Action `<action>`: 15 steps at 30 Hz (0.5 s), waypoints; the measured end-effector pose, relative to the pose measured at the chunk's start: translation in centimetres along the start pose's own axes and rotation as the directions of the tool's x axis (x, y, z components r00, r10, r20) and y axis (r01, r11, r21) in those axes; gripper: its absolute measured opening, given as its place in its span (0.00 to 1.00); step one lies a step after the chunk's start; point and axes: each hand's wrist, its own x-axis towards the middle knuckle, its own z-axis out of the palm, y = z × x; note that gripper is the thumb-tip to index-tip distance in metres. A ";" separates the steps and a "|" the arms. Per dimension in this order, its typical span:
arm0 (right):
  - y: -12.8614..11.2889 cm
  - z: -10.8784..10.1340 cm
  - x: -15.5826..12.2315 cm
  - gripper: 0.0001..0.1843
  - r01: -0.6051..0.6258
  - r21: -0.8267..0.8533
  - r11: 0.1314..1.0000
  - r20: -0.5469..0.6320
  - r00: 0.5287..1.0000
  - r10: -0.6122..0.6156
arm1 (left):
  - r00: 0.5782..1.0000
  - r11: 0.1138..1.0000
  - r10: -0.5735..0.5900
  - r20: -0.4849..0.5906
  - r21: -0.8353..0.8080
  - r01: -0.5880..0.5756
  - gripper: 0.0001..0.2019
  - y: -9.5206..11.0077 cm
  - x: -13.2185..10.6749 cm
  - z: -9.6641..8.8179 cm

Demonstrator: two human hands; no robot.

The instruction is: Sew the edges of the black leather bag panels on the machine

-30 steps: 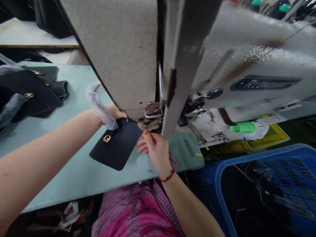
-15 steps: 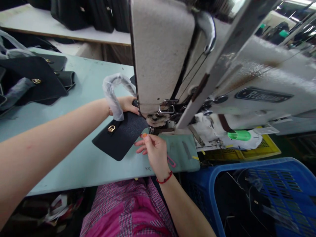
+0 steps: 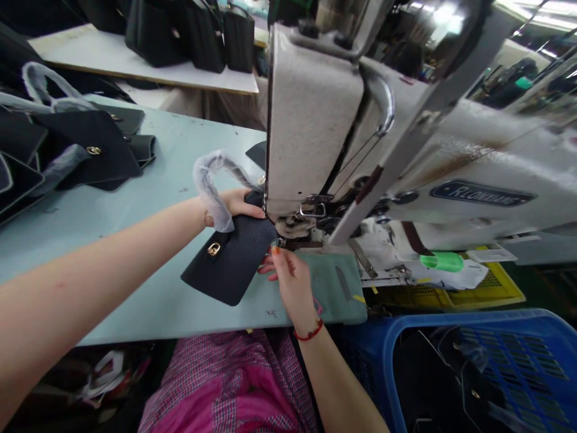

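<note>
A black pebbled-leather bag flap (image 3: 228,258) with a gold turn-lock (image 3: 214,249) lies on the table, its far corner under the presser foot (image 3: 293,227) of an industrial sewing machine (image 3: 311,132). My left hand (image 3: 234,207) is shut on the bag's far edge beside the machine head, with a clear plastic wrap (image 3: 211,192) bunched against the wrist. My right hand (image 3: 288,270) pinches the flap's edge just in front of the foot. The needle is hidden by the foot and my fingers.
Several black bags (image 3: 92,144) lie on the pale blue table (image 3: 135,234) at the left, and more (image 3: 189,36) stand on a white table behind. A blue crate (image 3: 451,319) holding black bags sits at lower right. A grey-green mat (image 3: 338,288) lies beside the foot.
My view has swung, moving the machine right and showing more of the back table. The flap stays under the foot, and my right fingertips sit closer to its edge.
</note>
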 end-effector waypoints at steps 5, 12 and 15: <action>-0.7 -1.5 0.7 0.26 0.076 -0.114 0.991 0.059 0.996 -0.070 | 0.962 0.952 -0.237 -0.138 -0.233 0.201 0.23 -2.6 -3.9 1.6; -1.2 -2.3 0.7 0.27 0.053 -0.115 0.992 0.095 0.995 -0.042 | 0.918 0.897 -0.319 -0.235 -0.388 0.212 0.16 -3.8 -5.6 3.1; -1.0 -2.2 0.6 0.27 0.059 -0.094 0.994 0.081 0.995 -0.052 | 0.915 0.869 -0.375 -0.147 -0.398 0.292 0.10 -3.7 -5.8 3.0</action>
